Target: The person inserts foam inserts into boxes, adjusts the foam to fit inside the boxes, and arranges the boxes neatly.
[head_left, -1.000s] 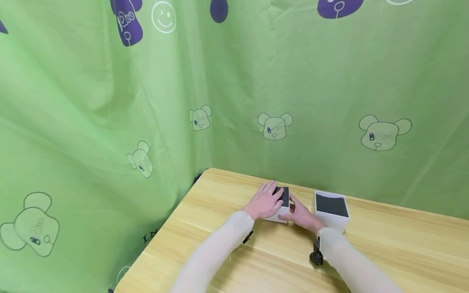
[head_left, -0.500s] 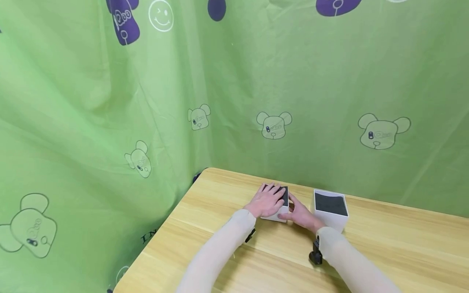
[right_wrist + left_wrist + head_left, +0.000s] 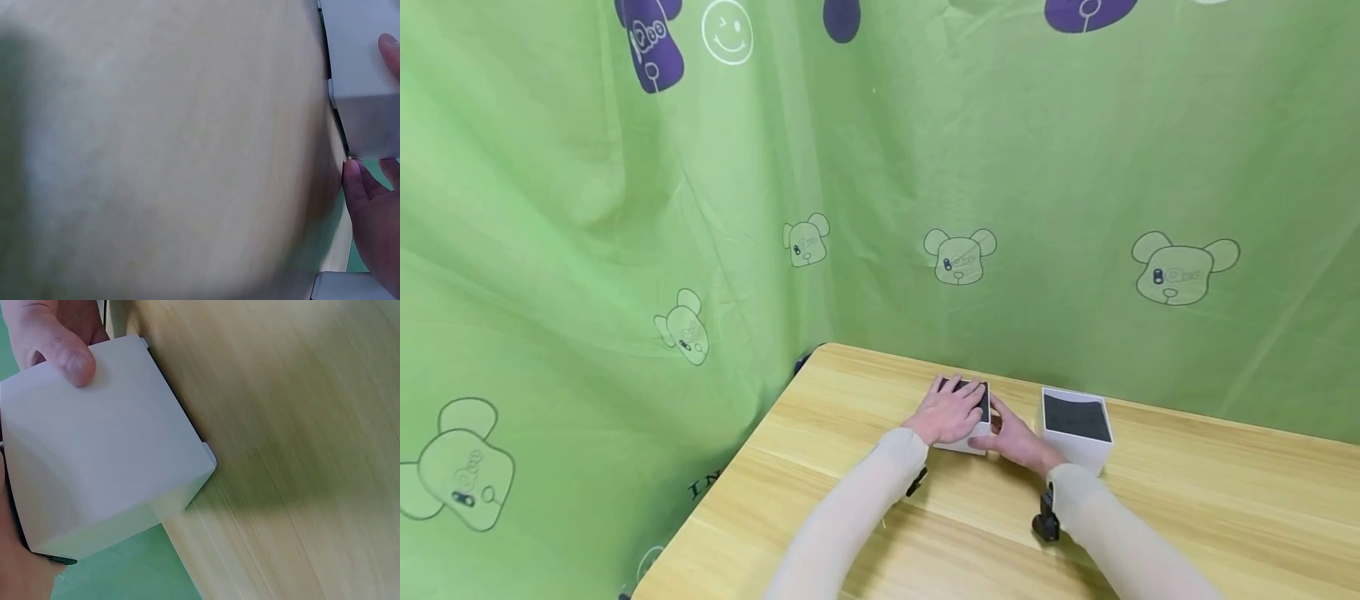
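Note:
A white box (image 3: 961, 447) with a dark top (image 3: 986, 407) stands near the table's back edge. My left hand (image 3: 950, 413) lies over that dark top, fingers stretched out and spread. From the right side, my right hand (image 3: 1018, 440) grips the same box. In the left wrist view its thumb (image 3: 74, 361) presses on the box's white face (image 3: 106, 437). Part of the left hand (image 3: 22, 569) shows at the left edge there. In the right wrist view, fingers of the right hand (image 3: 380, 231) reach the box's corner. The left hand hides much of the top.
To the right of my right hand stands a second white box (image 3: 1075, 454), with a dark, slightly sagging sheet (image 3: 1077, 418) inside its rim. Both boxes are on a light wooden table (image 3: 970, 533). A green printed curtain (image 3: 880, 167) hangs close behind and to the left.
The left hand has shifted slightly, its fingers settling flatter across the dark top. The right hand keeps its grip, and both boxes stay where they were. The head view has drifted a little.

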`<state>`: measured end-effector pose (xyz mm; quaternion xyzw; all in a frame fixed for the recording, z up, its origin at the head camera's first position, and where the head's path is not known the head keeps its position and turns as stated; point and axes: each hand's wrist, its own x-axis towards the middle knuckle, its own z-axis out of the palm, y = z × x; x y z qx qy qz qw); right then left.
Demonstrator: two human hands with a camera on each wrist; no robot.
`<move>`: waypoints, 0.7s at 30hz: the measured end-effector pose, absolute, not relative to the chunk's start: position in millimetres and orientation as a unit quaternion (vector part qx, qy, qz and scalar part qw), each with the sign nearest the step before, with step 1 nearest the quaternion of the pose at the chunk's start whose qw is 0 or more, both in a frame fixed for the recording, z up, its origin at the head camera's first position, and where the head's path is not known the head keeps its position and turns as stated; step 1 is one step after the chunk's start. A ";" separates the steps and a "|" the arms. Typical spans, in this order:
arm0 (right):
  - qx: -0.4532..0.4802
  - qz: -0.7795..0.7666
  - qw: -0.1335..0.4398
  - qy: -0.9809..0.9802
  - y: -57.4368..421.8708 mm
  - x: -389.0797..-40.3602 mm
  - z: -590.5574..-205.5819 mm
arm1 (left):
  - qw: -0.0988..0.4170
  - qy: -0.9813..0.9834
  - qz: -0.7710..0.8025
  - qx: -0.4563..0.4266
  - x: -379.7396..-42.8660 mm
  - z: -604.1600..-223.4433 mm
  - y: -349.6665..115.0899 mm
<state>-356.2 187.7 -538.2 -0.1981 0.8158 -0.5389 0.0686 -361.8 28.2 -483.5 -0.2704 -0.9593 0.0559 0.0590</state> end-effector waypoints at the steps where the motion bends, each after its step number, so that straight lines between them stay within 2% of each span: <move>1: -0.202 -0.538 0.068 0.815 187.8 -356.3 -537.9 | 0.058 -0.960 0.053 -0.269 -362.2 -483.9 28.0; 21: -0.215 -0.543 0.066 0.809 186.5 -354.5 -534.8 | 0.034 -0.960 0.023 -0.277 -364.1 -483.5 28.3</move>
